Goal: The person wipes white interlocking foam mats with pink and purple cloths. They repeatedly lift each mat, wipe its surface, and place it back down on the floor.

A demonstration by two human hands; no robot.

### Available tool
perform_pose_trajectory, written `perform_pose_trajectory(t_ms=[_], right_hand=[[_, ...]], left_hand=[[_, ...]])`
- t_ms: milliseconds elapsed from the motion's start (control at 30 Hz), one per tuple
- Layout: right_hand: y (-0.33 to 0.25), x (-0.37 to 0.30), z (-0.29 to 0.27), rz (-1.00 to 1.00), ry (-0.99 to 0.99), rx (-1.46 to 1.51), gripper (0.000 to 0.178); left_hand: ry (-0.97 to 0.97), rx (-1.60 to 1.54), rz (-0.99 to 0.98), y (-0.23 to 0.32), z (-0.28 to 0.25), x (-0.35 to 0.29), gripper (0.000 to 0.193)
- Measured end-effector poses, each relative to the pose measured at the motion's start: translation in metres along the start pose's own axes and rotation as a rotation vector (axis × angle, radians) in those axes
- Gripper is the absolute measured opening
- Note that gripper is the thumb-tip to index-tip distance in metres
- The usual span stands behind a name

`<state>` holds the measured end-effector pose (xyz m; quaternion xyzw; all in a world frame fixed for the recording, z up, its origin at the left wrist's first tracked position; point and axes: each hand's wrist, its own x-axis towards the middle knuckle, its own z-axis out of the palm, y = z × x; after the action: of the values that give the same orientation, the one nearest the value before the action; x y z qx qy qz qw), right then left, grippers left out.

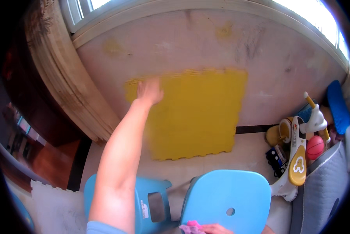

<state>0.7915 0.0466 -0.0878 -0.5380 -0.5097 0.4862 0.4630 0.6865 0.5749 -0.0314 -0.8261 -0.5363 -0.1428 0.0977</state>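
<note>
The yellow mat already stands upright against the wall, mid-frame; what remains cannot be told. At its upper-left corner, the blurred left hand hides its grip; bottom centre, the right hand holds a pink cloth.

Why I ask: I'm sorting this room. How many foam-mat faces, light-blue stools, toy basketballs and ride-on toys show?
Foam-mat faces: 2 (yellow, white)
Light-blue stools: 2, not counting a cut-off blue object at far left
Toy basketball: 1
Ride-on toy: 1
Total: 6
</note>
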Motion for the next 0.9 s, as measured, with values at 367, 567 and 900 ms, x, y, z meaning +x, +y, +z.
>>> perform_pose_trajectory(t_ms=[367, 567, 900], right_hand=[[0.009, 0.007, 0.0, 0.048, -0.011, -0.001, 0.032], [0.022, 0.007, 0.001, 0.029, -0.018, 0.046, 0.029], [0.026, 0.003, 0.009, 0.022, 0.039, 0.024, 0.038]], left_hand=[[0.048, 0.058, 0.092, 0.008, 0.017, -0.029, 0.045], [0.001, -0.251, 0.257, -0.001, -0.053, -0.104, 0.009], [0.47, 0.077, 0.684, 0.031, -0.338, -0.328, 0.017]])
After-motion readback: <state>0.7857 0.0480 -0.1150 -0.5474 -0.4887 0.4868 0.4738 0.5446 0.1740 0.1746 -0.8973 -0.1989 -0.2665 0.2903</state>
